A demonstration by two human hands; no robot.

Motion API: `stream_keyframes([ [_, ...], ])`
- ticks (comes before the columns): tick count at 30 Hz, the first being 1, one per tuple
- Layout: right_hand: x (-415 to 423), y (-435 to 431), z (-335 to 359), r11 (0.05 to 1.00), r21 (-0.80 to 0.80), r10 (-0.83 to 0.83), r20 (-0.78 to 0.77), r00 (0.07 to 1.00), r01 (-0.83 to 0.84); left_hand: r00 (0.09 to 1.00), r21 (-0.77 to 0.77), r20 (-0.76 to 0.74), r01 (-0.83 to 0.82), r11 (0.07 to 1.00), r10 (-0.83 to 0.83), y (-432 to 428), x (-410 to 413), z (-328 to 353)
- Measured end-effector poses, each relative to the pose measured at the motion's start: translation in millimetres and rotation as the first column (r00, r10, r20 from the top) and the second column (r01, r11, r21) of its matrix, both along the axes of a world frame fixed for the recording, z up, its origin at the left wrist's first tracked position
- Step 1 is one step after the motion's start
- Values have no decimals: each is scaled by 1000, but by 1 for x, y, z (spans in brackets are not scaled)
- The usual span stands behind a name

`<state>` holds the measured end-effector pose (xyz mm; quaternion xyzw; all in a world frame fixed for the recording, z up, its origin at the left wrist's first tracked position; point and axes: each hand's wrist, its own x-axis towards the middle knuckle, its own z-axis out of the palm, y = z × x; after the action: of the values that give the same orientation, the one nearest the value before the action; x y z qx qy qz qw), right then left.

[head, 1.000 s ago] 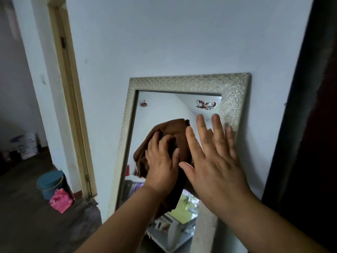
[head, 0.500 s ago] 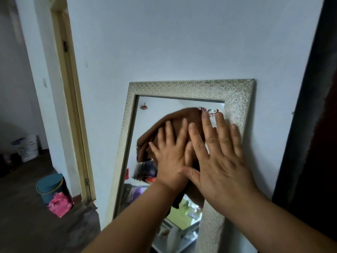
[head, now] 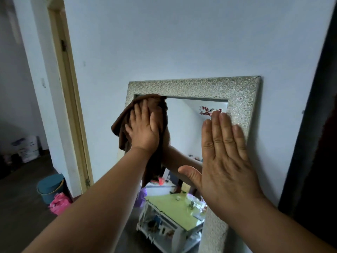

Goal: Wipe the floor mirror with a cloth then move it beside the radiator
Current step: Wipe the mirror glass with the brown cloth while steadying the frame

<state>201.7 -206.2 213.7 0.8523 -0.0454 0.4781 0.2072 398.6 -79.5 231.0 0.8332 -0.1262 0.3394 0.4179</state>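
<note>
While partly under the flat-pressed left hand (head: 144,130), brown cloth (head: 121,123); right hand (head: 225,161) spread, mirror (head: 191,88) bottom cut off.

Both bare forearms reach up and forward. The left hand (head: 144,129) lies palm-flat with fingers (head: 145,110) spread, pressing a brown cloth (head: 122,125) against the mirror's glass near its upper left corner. The right hand (head: 226,161) is open and flat, fingers together pointing up, thumb out, over the mirror's right frame edge.
</note>
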Motion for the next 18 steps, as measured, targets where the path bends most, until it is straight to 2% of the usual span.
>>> stream_keyframes([
  [3,2,0,0,1000,14,-14,-13,1000,14,994,-93,-105,-9,996,-1,-11,-14,8],
  [5,2,0,0,1000,25,-12,-18,1000,12,989,-65,-148,-18,998,8,-22,-34,9],
  [7,1,1,0,1000,25,-13,-15,1000,13,999,55,-31,26,998,-24,-33,-62,4],
  [8,1,2,1,1000,28,-10,-14,1000,10,995,143,43,86,986,-93,-39,-76,-2],
  [10,0,4,2,999,40,8,-13,1000,-8,954,358,154,188,914,-257,-51,-99,-19],
  [12,-2,4,3,999,44,26,-2,1000,-26,916,488,212,202,849,-340,-52,-105,-33],
  [15,-5,0,1,998,30,62,3,998,-62,878,522,288,190,832,-382,-43,-86,-23],
  [18,-7,-4,1,997,16,72,-4,997,-72,921,399,261,170,901,-289,-46,-83,0],
])
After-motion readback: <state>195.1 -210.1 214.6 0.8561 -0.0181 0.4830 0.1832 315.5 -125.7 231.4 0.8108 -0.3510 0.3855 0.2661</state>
